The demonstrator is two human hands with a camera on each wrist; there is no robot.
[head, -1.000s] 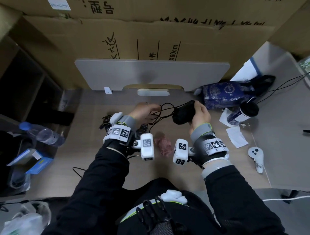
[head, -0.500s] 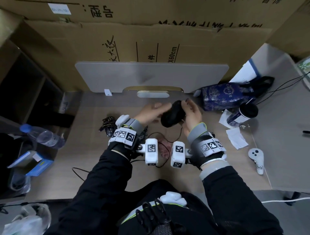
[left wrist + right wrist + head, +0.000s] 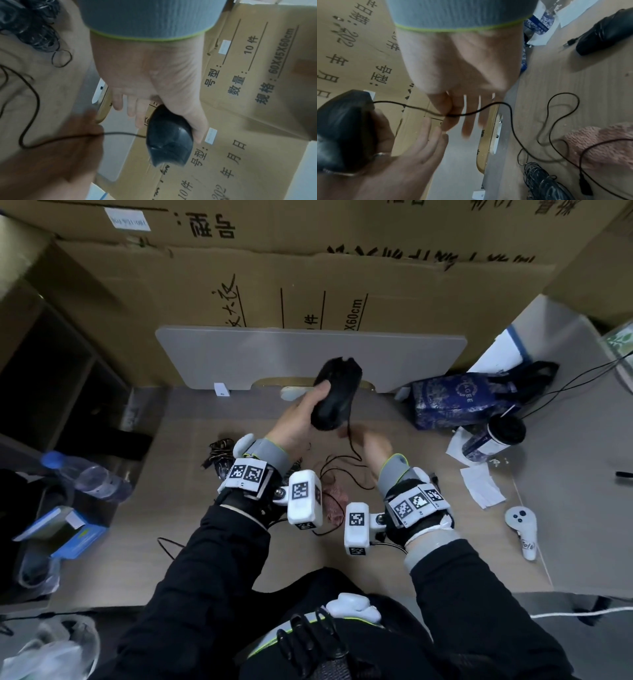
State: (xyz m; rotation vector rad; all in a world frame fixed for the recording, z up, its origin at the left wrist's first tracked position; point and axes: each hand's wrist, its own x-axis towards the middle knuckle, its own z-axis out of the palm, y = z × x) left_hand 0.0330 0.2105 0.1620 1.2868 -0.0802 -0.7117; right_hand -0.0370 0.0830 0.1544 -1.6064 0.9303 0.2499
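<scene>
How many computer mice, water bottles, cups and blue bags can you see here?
Computer mouse, held in the left hand: 1
Water bottle: 1
Cup with a black lid: 1
Blue bag: 1
Total: 4

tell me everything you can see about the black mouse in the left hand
The mouse is a black wired one with a rounded body, smooth plastic by the look. The left hand grips it by its sides, above the desk and in front of the grey board. Its thin black cable leaves one end, crosses the fingers of the right hand and drops in loose loops onto the desk. Whether those fingers pinch it cannot be told. Blur hides the buttons.
</scene>
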